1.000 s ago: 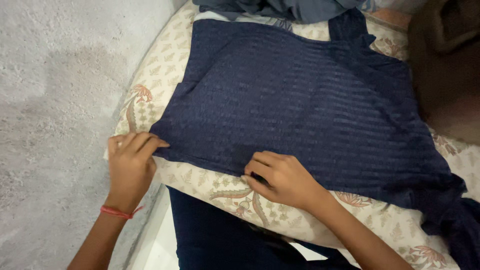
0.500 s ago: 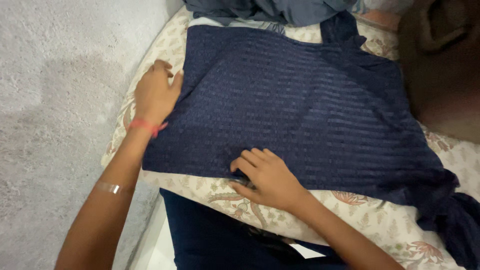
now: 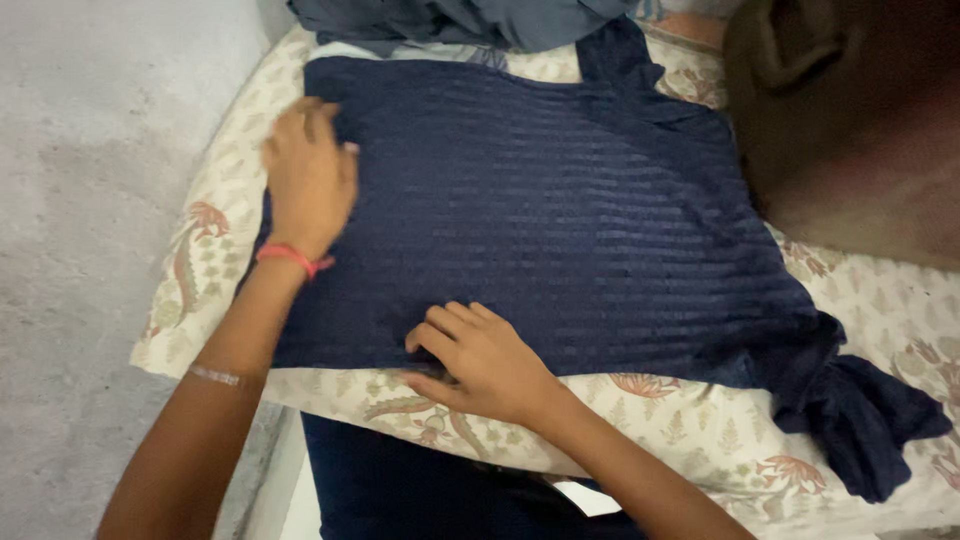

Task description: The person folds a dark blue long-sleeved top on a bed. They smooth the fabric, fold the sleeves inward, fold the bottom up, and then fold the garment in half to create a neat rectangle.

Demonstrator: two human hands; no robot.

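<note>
A navy ribbed top [image 3: 560,210] lies spread flat on a floral pillow [image 3: 700,440]. The left hand [image 3: 308,180] presses flat on its ten-o'clock edge; the right hand [image 3: 478,360] rests, fingers spread, on its six-o'clock hem. Grey cloth [image 3: 460,20] lies bunched at twelve.

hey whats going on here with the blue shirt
A person has a dark blue ribbed top spread flat on a floral-printed pillow. The left hand, with a red thread at the wrist, lies flat on the top's left edge. The right hand presses on the hem nearest the person. One end of the top is bunched at the right. A grey-blue cloth lies heaped beyond it, and a brown cushion sits at the upper right.
</note>
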